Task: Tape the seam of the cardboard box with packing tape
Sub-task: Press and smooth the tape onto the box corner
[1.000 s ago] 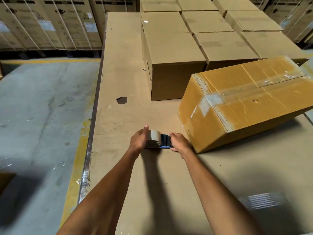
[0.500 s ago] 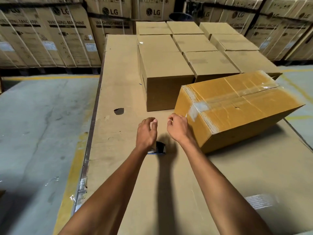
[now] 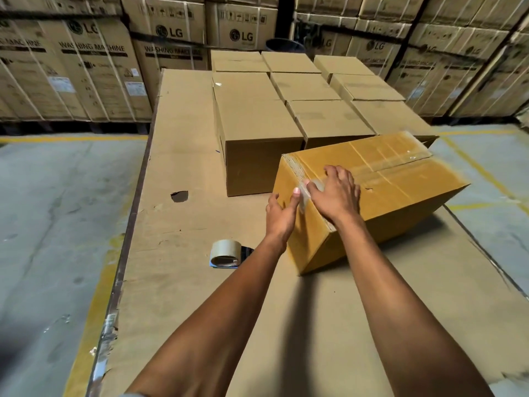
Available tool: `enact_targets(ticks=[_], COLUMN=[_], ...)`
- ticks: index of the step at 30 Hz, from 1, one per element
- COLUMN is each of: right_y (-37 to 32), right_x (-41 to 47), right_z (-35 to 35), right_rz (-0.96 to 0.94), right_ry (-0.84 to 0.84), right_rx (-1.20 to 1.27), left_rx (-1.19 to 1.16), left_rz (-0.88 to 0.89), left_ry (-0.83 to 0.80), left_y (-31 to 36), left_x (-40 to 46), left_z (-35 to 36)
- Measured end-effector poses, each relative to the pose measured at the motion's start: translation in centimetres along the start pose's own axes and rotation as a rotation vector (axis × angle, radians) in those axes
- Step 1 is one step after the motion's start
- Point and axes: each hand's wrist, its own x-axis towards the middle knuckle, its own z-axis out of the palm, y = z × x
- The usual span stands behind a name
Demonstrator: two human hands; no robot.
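Head view: box (image 3: 400, 193) lies on the cardboard-covered table (image 3: 177, 224), long axis running from near-left to far-right, its taped seam along the top in the same line. Both hands sit at the near end, the right hand (image 3: 336, 196) flat on top, fingers spread, gripping nothing; the left hand (image 3: 282, 214) pressing the end face, thumb on the tape tail (likely smoothing it down). Tape roll (image 3: 226, 253) rests loose, near-left of the left wrist.

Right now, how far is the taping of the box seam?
Nearly done. A clear tape strip already runs along the top seam of the box. The tape roll lies on the table. The left hand and right hand press the tape end over the near edge; only smoothing seems left.
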Motion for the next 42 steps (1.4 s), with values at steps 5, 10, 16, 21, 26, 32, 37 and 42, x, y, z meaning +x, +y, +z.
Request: enact_targets(ticks=[5,10,16,21,26,32,37,42], right_y=[2.0,2.0,2.9,2.4,2.7,2.6,2.5,2.2], right_x=[0.5,0.4,0.3,0.9,0.1,0.0,0.3,0.2], right_z=[-0.6,-0.4,-0.1,-0.1,-0.3,-0.3,-0.1,-0.1], right_rz=[0.08,0.053,0.029,0.005,-0.002,0.001,-0.004,0.035], right_ry=[-0.193,-0.206,-0.247,-0.233,-0.201,-0.205,-0.213,-0.179], right_rx=[-0.117,-0.133,-0.152,-0.149,-0.127,-0.158,-0.154,-0.139], left_rx=[-0.167,-0.337,-0.415,-0.442,-0.475,-0.504,-0.453,-0.43], left_rz=[-0.09,-0.07,-0.058,-0.019,-0.023,-0.017,0.001,-0.006], left_ry=[-0.062,-0.057,-0.035,0.014,0.039,0.0,0.038,0.021], left_y=[-1.2,-2.6,-3.5,-4.0,-3.7,-2.7,-3.4,-3.0], left_x=[0.5,0.0,-0.4,0.1,-0.3,-1.0,-0.7,0.0], left_z=[2.1,3.7,4.4,4.9,4.8,5.6,5.5,4.8])
